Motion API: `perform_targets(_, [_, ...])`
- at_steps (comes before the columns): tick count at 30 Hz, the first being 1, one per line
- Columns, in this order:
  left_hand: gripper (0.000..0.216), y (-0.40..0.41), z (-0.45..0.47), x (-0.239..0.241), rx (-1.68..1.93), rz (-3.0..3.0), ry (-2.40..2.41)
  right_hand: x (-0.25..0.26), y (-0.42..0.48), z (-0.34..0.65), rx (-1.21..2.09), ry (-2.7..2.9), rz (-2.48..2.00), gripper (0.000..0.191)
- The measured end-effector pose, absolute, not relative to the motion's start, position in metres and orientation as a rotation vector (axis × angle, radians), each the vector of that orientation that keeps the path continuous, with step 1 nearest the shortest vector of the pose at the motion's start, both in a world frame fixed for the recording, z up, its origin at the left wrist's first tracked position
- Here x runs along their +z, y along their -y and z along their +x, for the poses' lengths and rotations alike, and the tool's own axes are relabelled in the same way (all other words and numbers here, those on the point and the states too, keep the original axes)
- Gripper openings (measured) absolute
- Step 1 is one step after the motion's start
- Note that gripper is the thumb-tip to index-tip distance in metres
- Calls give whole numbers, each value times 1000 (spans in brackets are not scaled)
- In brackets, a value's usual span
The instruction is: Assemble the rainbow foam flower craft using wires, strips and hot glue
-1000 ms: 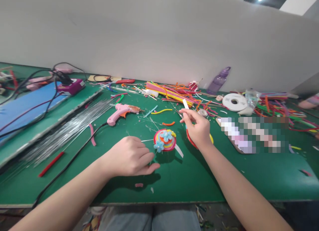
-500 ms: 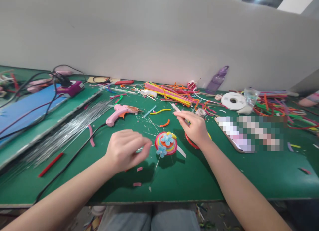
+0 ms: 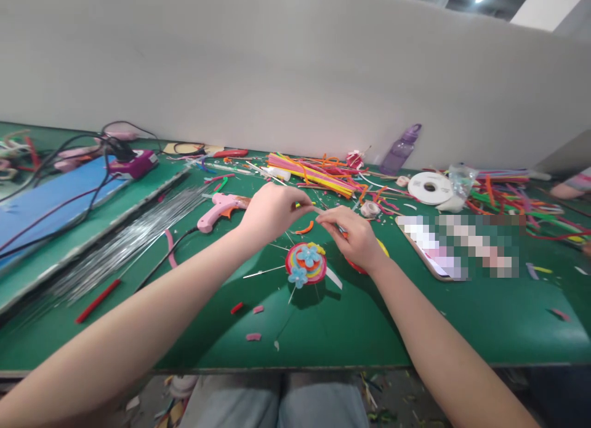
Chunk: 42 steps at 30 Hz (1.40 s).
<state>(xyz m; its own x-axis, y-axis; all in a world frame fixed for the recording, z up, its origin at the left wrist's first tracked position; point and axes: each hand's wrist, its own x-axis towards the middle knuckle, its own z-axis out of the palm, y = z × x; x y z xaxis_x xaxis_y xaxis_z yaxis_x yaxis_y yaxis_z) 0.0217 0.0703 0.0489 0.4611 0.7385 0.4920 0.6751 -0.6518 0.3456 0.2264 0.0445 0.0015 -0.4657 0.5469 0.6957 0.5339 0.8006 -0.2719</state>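
My left hand [image 3: 270,212] and my right hand [image 3: 353,236] meet above the green table [image 3: 415,329], fingertips almost touching. Between them they pinch a thin pale strip [image 3: 317,210]; both hands are closed on it. Just below lies a round coiled craft piece [image 3: 305,262] in pink, orange and yellow with two blue flowers on it and a thin wire sticking out. A red and yellow ring [image 3: 355,266] shows under my right wrist. A pink glue gun [image 3: 220,207] lies left of my left hand.
A heap of coloured pipe cleaners [image 3: 318,172] lies at the back. A bundle of silver wires [image 3: 124,240], a black cable [image 3: 152,271], a purple bottle [image 3: 401,149], a white tape spool [image 3: 430,188] and a blurred phone [image 3: 462,243] surround the work spot. Small cut scraps [image 3: 253,308] lie near the front edge.
My left hand rose from the table near the coiled piece and moved up and right to meet my right hand. My right hand lowered its strip and shifted slightly left.
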Motion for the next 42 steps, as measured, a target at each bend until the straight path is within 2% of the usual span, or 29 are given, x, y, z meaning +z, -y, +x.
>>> perform_targets(4, [15, -72, 10, 44, 1172, 2636, -1378, 0, -49, 231, -33, 2125, -841, 15])
perform_targets(10, [19, -64, -38, 31, 1324, 2453, -1640, -5, -58, 242, -215, 1839, -1167, 20])
perform_targets(13, [21, -61, -49, 17, 1312, 2693, -1657, -1, -60, 245, -389, 1706, -1202, 22])
perform_targets(16, [21, -62, -52, 8, 1290, 2907, -1655, 2, -59, 246, -510, 1719, -1293, 17])
perform_targets(21, [19, -65, -55, 4, 1343, 3012, -1605, 0, -58, 241, -241, 1807, -1373, 23])
perform_targets(24, [15, -68, -57, 0, 1366, 3079, -1542, -3, -58, 237, -297, 1857, -1320, 22])
perform_targets(26, [14, -70, -58, -3, 1391, 3086, -1522, -3, -57, 236, -301, 1855, -1311, 29])
perform_targets(28, [13, -71, -59, -5, 1425, 3083, -1516, 1, -55, 236, -280, 1834, -1303, 22])
perform_targets(34, [12, -71, -62, -2, 1449, 3177, -1506, 36, -37, 224, -401, 2016, -1096, 27])
perform_targets(36, [13, -69, -60, 1, 1434, 3184, -1497, 50, -36, 215, -298, 2080, -1039, 26])
perform_targets(42, [11, -69, -54, 4, 1405, 3217, -1464, 70, -69, 185, 363, 2451, -1061, 28])
